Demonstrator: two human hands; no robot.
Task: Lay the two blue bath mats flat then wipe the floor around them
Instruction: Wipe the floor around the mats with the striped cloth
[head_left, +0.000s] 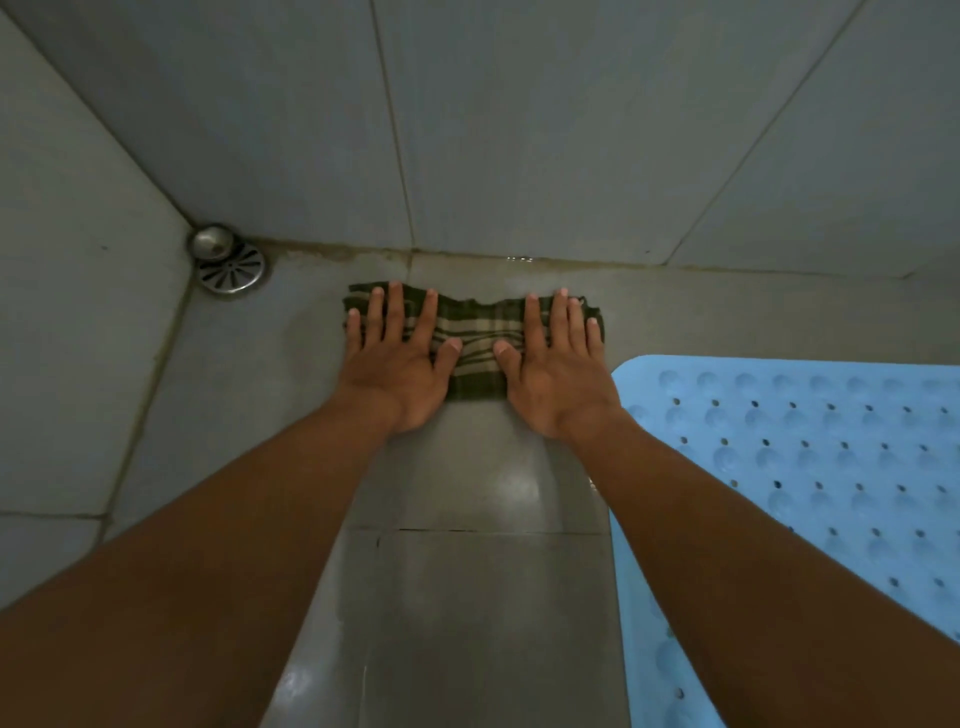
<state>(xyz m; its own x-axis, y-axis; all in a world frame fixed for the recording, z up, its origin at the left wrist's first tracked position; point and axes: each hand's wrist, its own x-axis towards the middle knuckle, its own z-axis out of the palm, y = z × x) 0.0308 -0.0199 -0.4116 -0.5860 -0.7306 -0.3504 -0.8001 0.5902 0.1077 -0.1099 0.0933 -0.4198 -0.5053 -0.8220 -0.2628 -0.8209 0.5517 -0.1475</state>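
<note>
Two hands: both lie palm down on one folded cloth, side by side, thumbs pointing toward each other with a strip of cloth showing between them.
Left hand: grip spread, fingers flat and fanned out over the left part of the cloth, clasping nothing.
Right hand: grip spread likewise, fingers straight and lying over the right part of the cloth, fingertips near its far edge.
Cloth: dark green and tan check, folded into a wide band, flat on the floor under both palms; its near edge shows between the wrists.
Floor: grey tiles, with a glossy sheen on the stretch between the forearms.
Blue bath mat: one mat in view, lying flat on the floor to the right, its rounded corner just beside the right wrist; the right forearm crosses its left edge. Its surface has rows of round bumps and small holes. A second mat is not in view.
Drain: round metal grate in the left corner of the floor, well left of the cloth.
Wall: grey tiles, meeting the floor just past the cloth.
</note>
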